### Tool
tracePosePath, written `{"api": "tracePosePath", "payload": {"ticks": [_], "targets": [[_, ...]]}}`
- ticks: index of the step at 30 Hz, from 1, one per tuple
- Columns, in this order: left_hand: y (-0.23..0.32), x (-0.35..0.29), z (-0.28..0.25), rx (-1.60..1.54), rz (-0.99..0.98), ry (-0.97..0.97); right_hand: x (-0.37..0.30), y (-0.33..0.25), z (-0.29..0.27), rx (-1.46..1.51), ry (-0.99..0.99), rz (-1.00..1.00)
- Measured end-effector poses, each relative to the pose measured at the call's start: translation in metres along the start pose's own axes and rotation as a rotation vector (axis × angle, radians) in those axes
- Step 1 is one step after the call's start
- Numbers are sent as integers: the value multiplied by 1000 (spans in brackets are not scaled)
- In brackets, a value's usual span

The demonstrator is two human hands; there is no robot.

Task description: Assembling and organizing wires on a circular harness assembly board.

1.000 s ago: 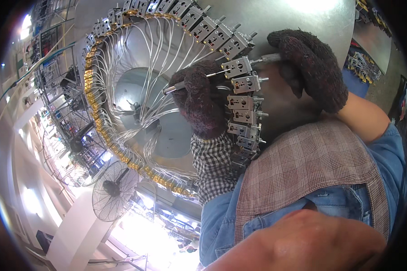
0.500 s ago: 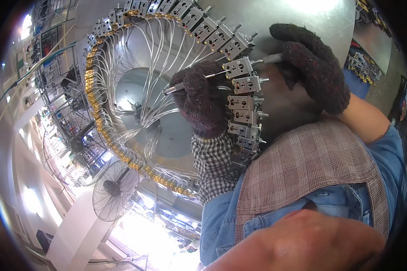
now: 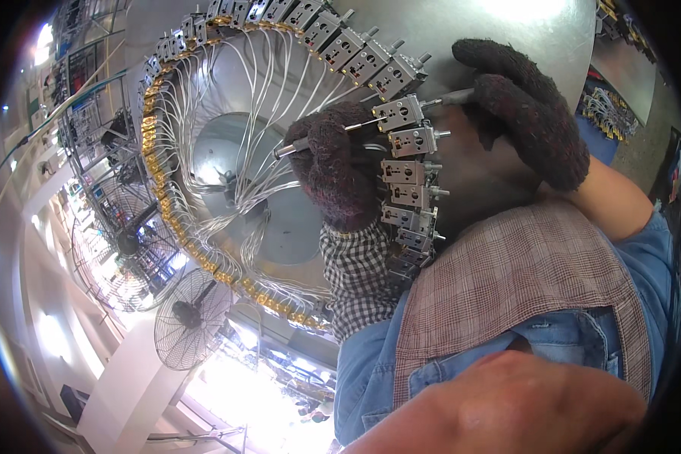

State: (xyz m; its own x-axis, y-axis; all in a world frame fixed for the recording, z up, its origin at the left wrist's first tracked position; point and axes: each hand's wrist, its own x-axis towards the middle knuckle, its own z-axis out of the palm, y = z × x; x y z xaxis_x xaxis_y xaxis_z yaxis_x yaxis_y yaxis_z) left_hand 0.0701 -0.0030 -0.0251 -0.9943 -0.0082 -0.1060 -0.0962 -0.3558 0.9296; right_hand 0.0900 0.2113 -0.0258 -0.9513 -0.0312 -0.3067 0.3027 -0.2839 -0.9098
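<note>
In a dark knitted glove, my left hand (image 3: 329, 166) is closed around a slim screwdriver-like tool (image 3: 301, 145). Its thin shaft reaches right to a small metal box-shaped unit (image 3: 398, 113), touching or very close to the near face. On that unit's other side, my gloved right hand (image 3: 526, 113) grips a grey tapered tool (image 3: 455, 97), whose tip meets the unit's protruding spindle. My right fingers are partly hidden. More such metal units (image 3: 402, 172) run in a curved row below, beside my left wrist.
The units continue around a large round metal fixture, with brass-coloured fittings (image 3: 153, 151) along its left rim. White tubes (image 3: 253, 83) run from the rim to a central hub (image 3: 238, 193). Fans (image 3: 191, 312) stand at lower left; a bundle of parts (image 3: 605, 110) lies at right.
My right hand has shifted very slightly at the grey tool. My left hand, its tool and the row of units look the same.
</note>
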Motion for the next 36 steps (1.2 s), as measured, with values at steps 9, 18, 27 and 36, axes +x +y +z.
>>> {"api": "tracePosePath", "payload": {"ticks": [9, 18, 27, 36], "targets": [[0, -1, 2, 25, 4, 47, 5, -9, -8, 36, -103, 151], [3, -1, 2, -42, -8, 8, 3, 0, -3, 153, -44, 129], [5, 10, -6, -14, -2, -37, -3, -3, -6, 105, 56, 145], [23, -22, -18, 224, -68, -104, -31, -3, -10, 100, 59, 143]]}}
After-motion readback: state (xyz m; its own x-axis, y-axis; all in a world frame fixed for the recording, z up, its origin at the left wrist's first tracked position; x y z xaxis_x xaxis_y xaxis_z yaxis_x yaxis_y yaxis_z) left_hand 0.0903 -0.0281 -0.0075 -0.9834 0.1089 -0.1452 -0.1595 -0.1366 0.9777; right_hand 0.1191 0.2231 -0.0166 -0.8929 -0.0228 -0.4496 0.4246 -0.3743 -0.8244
